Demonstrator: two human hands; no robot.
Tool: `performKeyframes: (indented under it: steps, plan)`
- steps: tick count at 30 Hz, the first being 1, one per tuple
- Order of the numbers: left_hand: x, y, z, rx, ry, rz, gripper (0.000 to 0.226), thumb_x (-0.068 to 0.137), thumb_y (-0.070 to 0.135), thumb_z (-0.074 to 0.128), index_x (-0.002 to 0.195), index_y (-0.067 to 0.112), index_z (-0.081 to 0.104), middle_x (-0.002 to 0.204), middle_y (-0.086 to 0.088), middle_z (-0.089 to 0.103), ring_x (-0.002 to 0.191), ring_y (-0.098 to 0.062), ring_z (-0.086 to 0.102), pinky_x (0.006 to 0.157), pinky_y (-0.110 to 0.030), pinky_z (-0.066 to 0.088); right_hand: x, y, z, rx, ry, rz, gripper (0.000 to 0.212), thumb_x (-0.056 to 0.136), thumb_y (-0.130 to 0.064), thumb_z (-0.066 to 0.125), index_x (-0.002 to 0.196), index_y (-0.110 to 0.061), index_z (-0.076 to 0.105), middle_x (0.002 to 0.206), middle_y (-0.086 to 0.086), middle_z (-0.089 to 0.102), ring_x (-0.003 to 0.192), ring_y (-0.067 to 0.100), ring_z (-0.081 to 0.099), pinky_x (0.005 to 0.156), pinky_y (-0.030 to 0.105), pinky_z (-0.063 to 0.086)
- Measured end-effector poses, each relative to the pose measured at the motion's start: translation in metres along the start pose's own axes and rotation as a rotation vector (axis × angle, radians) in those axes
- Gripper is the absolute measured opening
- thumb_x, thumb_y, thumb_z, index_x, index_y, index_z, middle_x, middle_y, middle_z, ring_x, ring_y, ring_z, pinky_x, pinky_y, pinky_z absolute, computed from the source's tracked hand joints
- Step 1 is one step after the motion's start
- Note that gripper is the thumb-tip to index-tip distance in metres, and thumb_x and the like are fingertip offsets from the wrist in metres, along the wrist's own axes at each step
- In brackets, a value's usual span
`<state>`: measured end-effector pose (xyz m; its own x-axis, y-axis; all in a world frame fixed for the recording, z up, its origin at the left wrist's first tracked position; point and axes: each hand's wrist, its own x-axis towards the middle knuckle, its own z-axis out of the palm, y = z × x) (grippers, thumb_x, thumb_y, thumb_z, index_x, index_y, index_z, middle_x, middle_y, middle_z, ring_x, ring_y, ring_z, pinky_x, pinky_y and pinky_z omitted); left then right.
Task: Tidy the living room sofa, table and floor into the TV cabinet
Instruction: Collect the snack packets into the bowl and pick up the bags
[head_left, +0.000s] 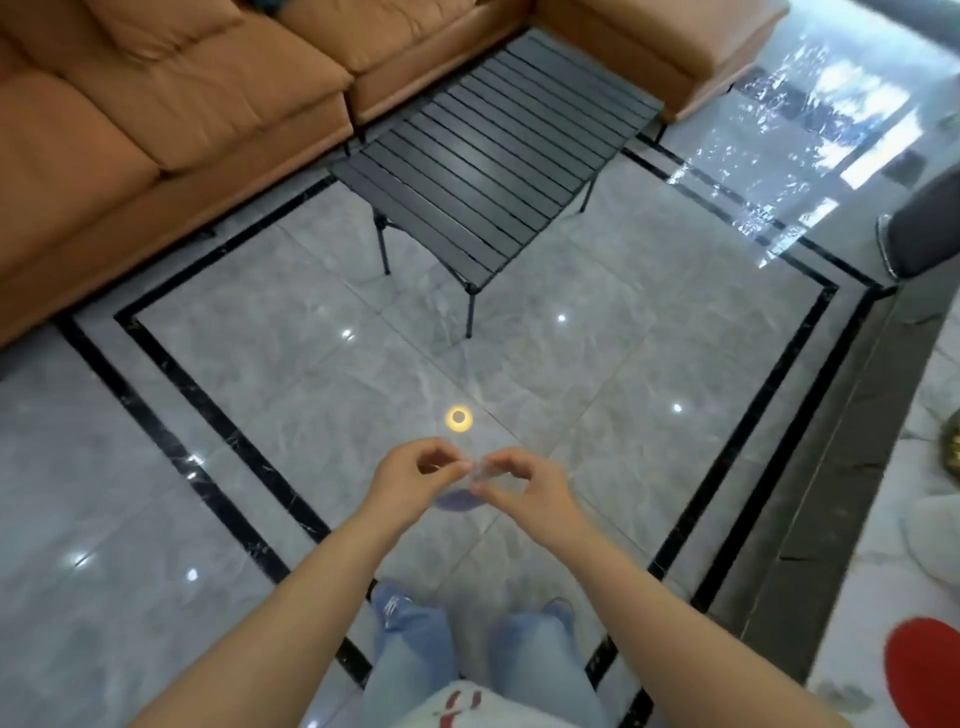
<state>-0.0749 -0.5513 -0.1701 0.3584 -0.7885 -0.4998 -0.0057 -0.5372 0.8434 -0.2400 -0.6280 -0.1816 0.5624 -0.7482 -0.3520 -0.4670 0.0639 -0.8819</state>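
both hands pinching small clear item (480, 475) at chest height, blurred, kind unclear | left grip (415, 480) and right grip (524, 488) narrow on it | above grey floor (260, 415) | slatted table (498, 171) beyond | orange sofa (156, 104) farthest

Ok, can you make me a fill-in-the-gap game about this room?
1. The sofa is the colour ____.
2. The slatted table stands on the ____.
3. The left hand and right hand hold a small see-through thing ____ them.
4. The person's trousers are the colour ____.

Missing words: orange; floor; between; blue
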Motion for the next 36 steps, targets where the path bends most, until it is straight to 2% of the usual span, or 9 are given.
performKeyframes:
  steps: [4, 7, 11, 14, 18, 22, 26, 31, 36]
  plan:
    - [-0.01, 0.0, -0.067, 0.02, 0.166, 0.03, 0.014, 0.079, 0.02, 0.081, 0.083, 0.026, 0.069, 0.088, 0.009, 0.072, 0.087, -0.006, 0.065, 0.08, -0.022, 0.046, 0.021, -0.053, 0.052, 0.015, -0.021, -0.02, 0.011, 0.078, -0.015, 0.082, 0.081, -0.021, 0.073, 0.084, 0.0, 0.074, 0.08, 0.008, 0.067, 0.078, 0.02, 0.05]
    - [-0.011, -0.007, -0.109, 0.079, 0.308, 0.029, 0.04, 0.076, 0.025, 0.084, 0.109, 0.026, 0.061, 0.111, 0.012, 0.062, 0.105, -0.005, 0.055, 0.084, -0.02, 0.04, 0.04, -0.085, 0.082, 0.074, 0.003, -0.01, 0.016, 0.078, -0.013, 0.082, 0.078, -0.026, 0.072, 0.082, -0.002, 0.075, 0.077, 0.005, 0.068, 0.075, 0.019, 0.051]
    - [0.0, -0.015, -0.15, -0.085, 0.29, -0.022, 0.065, 0.08, 0.022, 0.081, 0.135, 0.021, 0.046, 0.12, 0.004, 0.06, 0.106, -0.011, 0.061, 0.086, -0.022, 0.047, 0.075, -0.125, 0.106, 0.171, 0.003, 0.002, 0.015, 0.081, -0.011, 0.079, 0.084, -0.022, 0.07, 0.083, -0.006, 0.073, 0.076, -0.001, 0.068, 0.074, 0.013, 0.05]
    - [0.016, -0.007, -0.163, -0.274, 0.321, -0.049, 0.043, 0.084, 0.013, 0.076, 0.123, 0.017, 0.056, 0.109, -0.002, 0.069, 0.095, -0.012, 0.068, 0.078, -0.02, 0.053, 0.104, -0.142, 0.117, 0.214, -0.009, 0.013, 0.014, 0.082, -0.009, 0.078, 0.085, -0.02, 0.07, 0.083, -0.006, 0.074, 0.073, -0.002, 0.068, 0.071, 0.011, 0.049]
    - [0.052, 0.006, -0.184, -0.423, 0.388, -0.073, 0.029, 0.086, 0.005, 0.073, 0.112, 0.002, 0.063, 0.104, -0.014, 0.07, 0.087, -0.017, 0.068, 0.077, -0.027, 0.058, 0.153, -0.161, 0.127, 0.317, 0.041, 0.111, 0.016, 0.08, -0.006, 0.08, 0.094, -0.003, 0.073, 0.087, 0.008, 0.077, 0.068, 0.01, 0.069, 0.066, 0.023, 0.056]
    - [0.1, 0.029, -0.204, -0.393, 0.405, -0.095, 0.01, 0.087, 0.007, 0.072, 0.094, 0.007, 0.065, 0.094, -0.013, 0.069, 0.091, -0.025, 0.066, 0.081, -0.036, 0.057, 0.214, -0.186, 0.126, 0.286, 0.03, 0.15, 0.016, 0.076, -0.005, 0.083, 0.075, -0.01, 0.067, 0.064, 0.0, 0.069, 0.056, 0.014, 0.06, 0.061, 0.033, 0.055]
    - [0.142, 0.063, -0.226, -0.513, 0.376, -0.129, 0.023, 0.09, 0.011, 0.069, 0.111, 0.003, 0.065, 0.11, -0.017, 0.068, 0.095, -0.021, 0.067, 0.081, -0.042, 0.059, 0.273, -0.215, 0.12, 0.23, 0.042, 0.124, 0.027, 0.074, -0.009, 0.085, 0.069, -0.009, 0.059, 0.051, -0.002, 0.058, 0.048, 0.016, 0.055, 0.06, 0.036, 0.055]
    - [0.18, 0.093, -0.249, -0.658, 0.446, -0.127, 0.026, 0.093, 0.014, 0.067, 0.115, 0.002, 0.061, 0.103, -0.01, 0.065, 0.088, -0.015, 0.064, 0.065, -0.028, 0.059, 0.33, -0.255, 0.112, 0.207, -0.08, 0.074, 0.02, 0.078, -0.01, 0.083, 0.079, 0.002, 0.067, 0.061, 0.007, 0.064, 0.049, 0.011, 0.058, 0.052, 0.019, 0.052]
    - [0.21, 0.097, -0.274, -0.732, 0.488, -0.16, 0.02, 0.091, 0.013, 0.069, 0.109, 0.01, 0.061, 0.098, -0.005, 0.066, 0.084, -0.013, 0.064, 0.067, -0.027, 0.058, 0.369, -0.272, 0.122, 0.23, -0.203, 0.095, 0.015, 0.084, 0.0, 0.075, 0.097, 0.007, 0.071, 0.076, 0.012, 0.069, 0.062, 0.011, 0.065, 0.056, 0.019, 0.054]
